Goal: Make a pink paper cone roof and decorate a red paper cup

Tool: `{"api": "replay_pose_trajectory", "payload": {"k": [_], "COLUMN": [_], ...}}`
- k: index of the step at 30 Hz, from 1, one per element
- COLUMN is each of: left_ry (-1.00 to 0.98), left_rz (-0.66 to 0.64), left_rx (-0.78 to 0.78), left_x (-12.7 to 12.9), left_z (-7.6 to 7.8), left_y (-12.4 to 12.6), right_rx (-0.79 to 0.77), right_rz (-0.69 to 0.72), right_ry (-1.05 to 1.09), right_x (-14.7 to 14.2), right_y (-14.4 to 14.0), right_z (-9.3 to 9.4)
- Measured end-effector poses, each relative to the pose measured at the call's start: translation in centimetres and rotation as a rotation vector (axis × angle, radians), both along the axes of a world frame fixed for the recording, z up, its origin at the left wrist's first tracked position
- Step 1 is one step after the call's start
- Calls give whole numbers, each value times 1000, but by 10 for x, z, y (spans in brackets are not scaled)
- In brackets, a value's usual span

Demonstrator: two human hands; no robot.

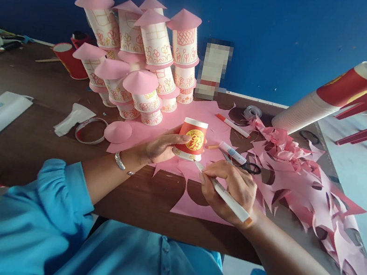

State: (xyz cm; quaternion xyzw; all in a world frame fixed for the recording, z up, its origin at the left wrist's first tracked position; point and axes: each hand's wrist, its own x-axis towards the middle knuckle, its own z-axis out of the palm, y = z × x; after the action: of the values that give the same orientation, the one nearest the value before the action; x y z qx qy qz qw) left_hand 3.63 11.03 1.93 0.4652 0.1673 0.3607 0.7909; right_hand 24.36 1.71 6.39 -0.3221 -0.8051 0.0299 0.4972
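On pink paper [193, 205], upturned red cup [190, 139].

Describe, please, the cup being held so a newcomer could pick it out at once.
On the brown table, find the pink paper sheet at the near edge. On it, upside down, stands the red cup, gripped by the left hand. Unlike the decorated cups stacked behind, it has no pink roof.

Bright blue buttoned shirt, sleeves pushed up; silver bracelet [120, 161] on left wrist.
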Motion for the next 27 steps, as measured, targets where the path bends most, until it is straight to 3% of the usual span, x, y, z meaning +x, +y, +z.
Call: {"api": "replay_pose_trajectory", "payload": {"k": [7, 18, 27], "left_ry": [-13, -55, -30], "left_rz": [-6, 130, 73], "left_rx": [-23, -154, -52], "left_x": [0, 0, 0], "left_z": [1, 1, 0], "left_y": [0, 4, 1], "right_rx": [37, 108, 103], "right_rz": [-28, -58, -40], "right_ry": [-27, -1, -47], "right_x": [-1, -1, -3], "right_y": [1, 4, 2], "right_z": [0, -4, -6]}}
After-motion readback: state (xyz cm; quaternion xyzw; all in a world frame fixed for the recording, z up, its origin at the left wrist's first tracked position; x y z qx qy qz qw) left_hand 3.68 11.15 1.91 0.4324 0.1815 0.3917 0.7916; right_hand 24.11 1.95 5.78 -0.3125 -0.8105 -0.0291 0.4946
